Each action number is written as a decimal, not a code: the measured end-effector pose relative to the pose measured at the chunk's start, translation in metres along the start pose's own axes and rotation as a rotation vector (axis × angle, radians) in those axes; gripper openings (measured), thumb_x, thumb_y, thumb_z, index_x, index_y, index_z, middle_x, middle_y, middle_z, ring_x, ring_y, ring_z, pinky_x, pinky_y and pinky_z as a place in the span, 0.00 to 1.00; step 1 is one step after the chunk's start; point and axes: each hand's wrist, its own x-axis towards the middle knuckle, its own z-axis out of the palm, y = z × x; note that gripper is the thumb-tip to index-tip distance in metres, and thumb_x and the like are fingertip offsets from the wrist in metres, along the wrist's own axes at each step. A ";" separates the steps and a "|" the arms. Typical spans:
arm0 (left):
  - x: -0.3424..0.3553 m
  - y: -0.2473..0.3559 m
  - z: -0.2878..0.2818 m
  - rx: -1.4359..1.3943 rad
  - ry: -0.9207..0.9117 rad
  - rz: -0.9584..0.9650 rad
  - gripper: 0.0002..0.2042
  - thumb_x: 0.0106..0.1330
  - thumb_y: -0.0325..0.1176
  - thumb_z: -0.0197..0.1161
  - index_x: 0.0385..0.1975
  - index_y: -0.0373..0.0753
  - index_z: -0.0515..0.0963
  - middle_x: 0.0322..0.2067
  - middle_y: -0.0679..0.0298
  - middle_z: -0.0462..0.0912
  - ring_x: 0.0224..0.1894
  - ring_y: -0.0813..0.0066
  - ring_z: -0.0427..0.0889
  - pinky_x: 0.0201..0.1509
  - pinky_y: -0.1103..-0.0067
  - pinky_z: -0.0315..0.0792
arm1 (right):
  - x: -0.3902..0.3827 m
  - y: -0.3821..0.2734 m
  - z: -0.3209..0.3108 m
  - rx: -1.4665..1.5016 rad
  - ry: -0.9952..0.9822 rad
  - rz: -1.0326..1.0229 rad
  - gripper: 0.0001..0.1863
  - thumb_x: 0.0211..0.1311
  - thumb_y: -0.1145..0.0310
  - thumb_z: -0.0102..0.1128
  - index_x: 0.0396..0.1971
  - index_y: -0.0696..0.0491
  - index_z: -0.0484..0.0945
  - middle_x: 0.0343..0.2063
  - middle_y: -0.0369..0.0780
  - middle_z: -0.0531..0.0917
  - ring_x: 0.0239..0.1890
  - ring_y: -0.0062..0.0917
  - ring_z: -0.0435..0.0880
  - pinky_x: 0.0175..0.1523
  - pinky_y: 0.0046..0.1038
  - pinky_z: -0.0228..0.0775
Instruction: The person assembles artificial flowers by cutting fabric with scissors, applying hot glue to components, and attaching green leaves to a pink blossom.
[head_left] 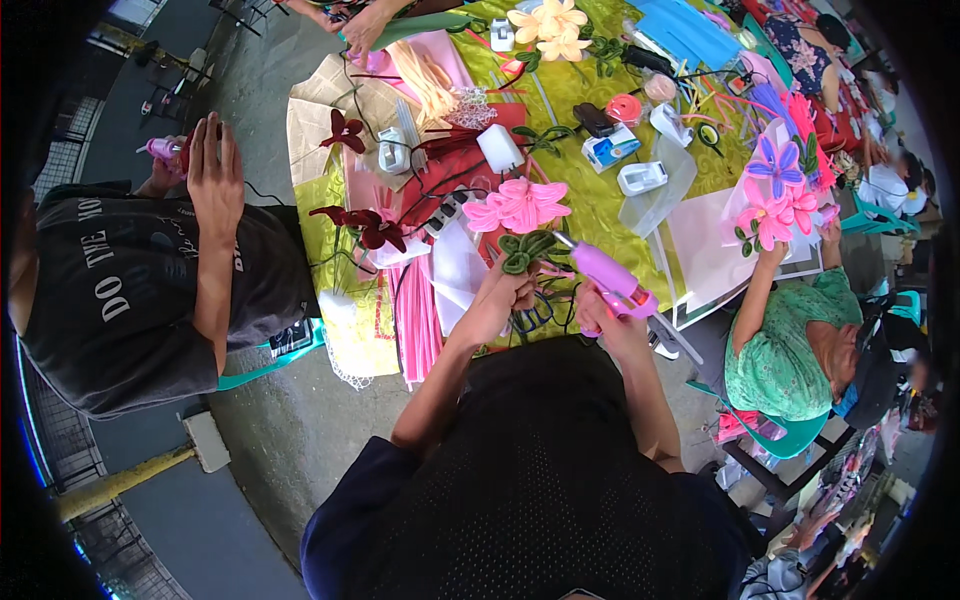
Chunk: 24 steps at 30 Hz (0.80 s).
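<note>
My left hand (507, 296) is closed round the lower part of dark green fuzzy leaves (525, 250), which look like bent pipe cleaners. Just beyond them is a pink pipe-cleaner flower (518, 205); whether it shares the held stem is hard to tell. In my right hand (617, 325) is a lilac glue gun (605, 276), its nozzle angled up and left, close beside the leaves. A grey glue stick (675, 337) sticks out of the gun's back end. Strands of pink pipe cleaners (414, 320) lie left of my left hand.
On the yellow-green tablecloth (550, 95) are dark red flowers (380, 232), tape dispensers (641, 179), a white block (499, 148) and a pale peach flower (552, 28). A person in black (150, 280) sits left; another in green (795, 350), right, holds a pink-and-purple bouquet (775, 190).
</note>
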 end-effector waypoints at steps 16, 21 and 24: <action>-0.016 0.009 -0.026 -0.149 0.184 0.359 0.12 0.68 0.28 0.43 0.50 0.39 0.63 0.36 0.63 0.70 0.38 0.74 0.71 0.40 0.76 0.67 | -0.005 -0.003 0.018 -0.507 0.081 -0.171 0.10 0.57 0.68 0.57 0.32 0.59 0.73 0.22 0.36 0.74 0.21 0.16 0.73 0.24 0.19 0.63; -0.033 0.011 -0.015 -0.286 0.315 0.305 0.09 0.67 0.26 0.46 0.45 0.35 0.69 0.38 0.62 0.73 0.42 0.71 0.73 0.46 0.71 0.69 | -0.004 -0.014 0.028 -0.637 -0.008 -0.232 0.12 0.58 0.65 0.57 0.30 0.60 0.73 0.25 0.36 0.75 0.23 0.18 0.71 0.27 0.18 0.61; -0.042 0.016 -0.006 -0.283 0.269 0.318 0.10 0.66 0.27 0.48 0.46 0.33 0.67 0.41 0.61 0.74 0.42 0.73 0.74 0.50 0.72 0.69 | 0.003 -0.018 0.037 -0.757 -0.068 -0.425 0.11 0.55 0.66 0.59 0.29 0.60 0.73 0.22 0.37 0.73 0.22 0.19 0.70 0.26 0.19 0.61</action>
